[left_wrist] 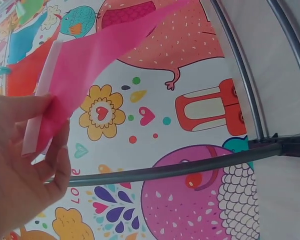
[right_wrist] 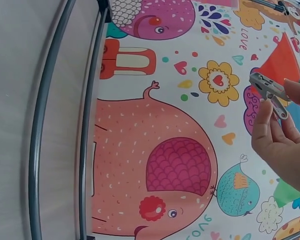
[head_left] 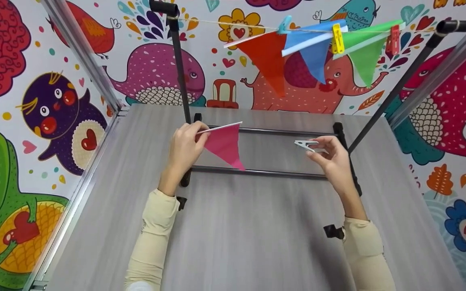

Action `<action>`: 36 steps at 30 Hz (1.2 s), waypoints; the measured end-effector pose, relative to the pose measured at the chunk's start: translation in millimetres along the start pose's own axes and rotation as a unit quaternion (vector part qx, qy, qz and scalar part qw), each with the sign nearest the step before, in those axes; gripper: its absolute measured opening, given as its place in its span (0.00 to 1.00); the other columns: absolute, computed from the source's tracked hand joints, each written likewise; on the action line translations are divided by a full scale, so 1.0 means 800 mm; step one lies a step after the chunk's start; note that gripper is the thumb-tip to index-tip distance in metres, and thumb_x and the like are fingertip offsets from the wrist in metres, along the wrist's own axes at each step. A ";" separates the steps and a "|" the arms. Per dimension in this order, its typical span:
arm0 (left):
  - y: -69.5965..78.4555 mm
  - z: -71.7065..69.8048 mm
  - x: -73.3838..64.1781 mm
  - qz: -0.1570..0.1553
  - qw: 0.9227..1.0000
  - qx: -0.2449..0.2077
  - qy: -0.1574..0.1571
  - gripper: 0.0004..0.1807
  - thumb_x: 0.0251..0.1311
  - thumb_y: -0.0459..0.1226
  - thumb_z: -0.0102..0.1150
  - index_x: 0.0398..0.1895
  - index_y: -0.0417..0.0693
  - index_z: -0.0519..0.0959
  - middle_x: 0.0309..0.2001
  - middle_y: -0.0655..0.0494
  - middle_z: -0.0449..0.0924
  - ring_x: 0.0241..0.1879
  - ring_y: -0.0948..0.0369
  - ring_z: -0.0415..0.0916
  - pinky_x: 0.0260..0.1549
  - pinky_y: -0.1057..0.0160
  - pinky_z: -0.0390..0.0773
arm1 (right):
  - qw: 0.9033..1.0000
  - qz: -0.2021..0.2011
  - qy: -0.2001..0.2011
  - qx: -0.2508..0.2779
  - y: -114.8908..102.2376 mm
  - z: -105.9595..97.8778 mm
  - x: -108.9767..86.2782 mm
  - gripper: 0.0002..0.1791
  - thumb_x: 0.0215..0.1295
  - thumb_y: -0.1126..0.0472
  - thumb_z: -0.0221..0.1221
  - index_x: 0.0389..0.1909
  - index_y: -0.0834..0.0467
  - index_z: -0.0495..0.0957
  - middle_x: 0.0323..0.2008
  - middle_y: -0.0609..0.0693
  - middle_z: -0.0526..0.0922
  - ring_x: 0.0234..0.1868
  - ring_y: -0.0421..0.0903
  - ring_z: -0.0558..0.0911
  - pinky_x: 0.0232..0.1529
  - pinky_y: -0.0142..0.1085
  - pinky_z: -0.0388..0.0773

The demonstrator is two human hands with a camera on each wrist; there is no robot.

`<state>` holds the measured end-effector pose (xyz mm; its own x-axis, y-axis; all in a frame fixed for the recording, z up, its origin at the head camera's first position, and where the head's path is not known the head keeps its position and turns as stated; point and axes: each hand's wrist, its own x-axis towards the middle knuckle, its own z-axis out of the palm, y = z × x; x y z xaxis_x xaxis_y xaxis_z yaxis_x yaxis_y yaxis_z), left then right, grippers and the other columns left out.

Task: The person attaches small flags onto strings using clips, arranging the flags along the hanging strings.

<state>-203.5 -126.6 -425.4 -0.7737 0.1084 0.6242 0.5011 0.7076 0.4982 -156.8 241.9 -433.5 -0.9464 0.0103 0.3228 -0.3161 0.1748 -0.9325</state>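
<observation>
My left hand (head_left: 186,145) pinches a pink triangular pennant (head_left: 225,146) by one end of its white top band, and the point hangs down. In the left wrist view the thumb lies on the pennant's white band (left_wrist: 42,100). To the right, my right hand (head_left: 332,159) holds a pale grey clothespin (head_left: 305,144) between thumb and fingers, its nose toward the left. The right wrist view shows this clothespin (right_wrist: 270,94) near the fingertips. Above, red (head_left: 263,56), blue (head_left: 314,52) and green (head_left: 370,50) pennants hang from a string, clipped with blue (head_left: 284,25), yellow (head_left: 338,38) and red (head_left: 395,39) clothespins.
A black tube frame carries the string between its left post (head_left: 179,68) and right post (head_left: 395,85). Its lower bars (head_left: 257,173) lie on the grey wood-grain table (head_left: 249,234). Printed cartoon walls and metal rails (head_left: 83,173) surround the table.
</observation>
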 end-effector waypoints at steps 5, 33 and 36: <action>0.002 -0.006 0.005 -0.014 1.000 -0.008 0.001 0.05 0.60 0.36 0.62 0.34 0.43 0.82 0.31 0.51 0.83 0.31 0.54 0.74 0.31 0.55 0.70 | 1.000 -0.015 0.004 -0.008 -0.011 -0.001 0.006 0.19 0.57 0.74 0.62 0.49 0.74 0.70 0.45 0.65 0.78 0.44 0.48 0.79 0.41 0.31 0.76; 0.009 -0.023 0.022 -0.025 1.000 -0.003 0.009 0.05 0.61 0.36 0.60 0.36 0.43 0.82 0.34 0.52 0.83 0.33 0.54 0.75 0.36 0.54 0.72 | 0.990 -0.142 0.007 -0.001 -0.135 0.017 0.079 0.14 0.59 0.73 0.61 0.47 0.70 0.75 0.40 0.64 0.79 0.37 0.46 0.78 0.35 0.28 0.75; 0.010 -0.022 0.024 -0.021 1.000 -0.003 0.007 0.05 0.62 0.36 0.60 0.36 0.43 0.82 0.34 0.52 0.83 0.34 0.54 0.76 0.36 0.53 0.72 | 0.990 -0.144 0.000 0.011 -0.150 0.018 0.088 0.14 0.59 0.72 0.61 0.47 0.69 0.76 0.39 0.62 0.80 0.37 0.47 0.78 0.34 0.29 0.74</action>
<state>-207.5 -131.5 -398.7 -0.7887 0.0684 0.6109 0.4702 0.7074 0.5278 -186.1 207.8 -301.3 -0.8170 -0.0363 0.5755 -0.5738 0.1492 -0.8053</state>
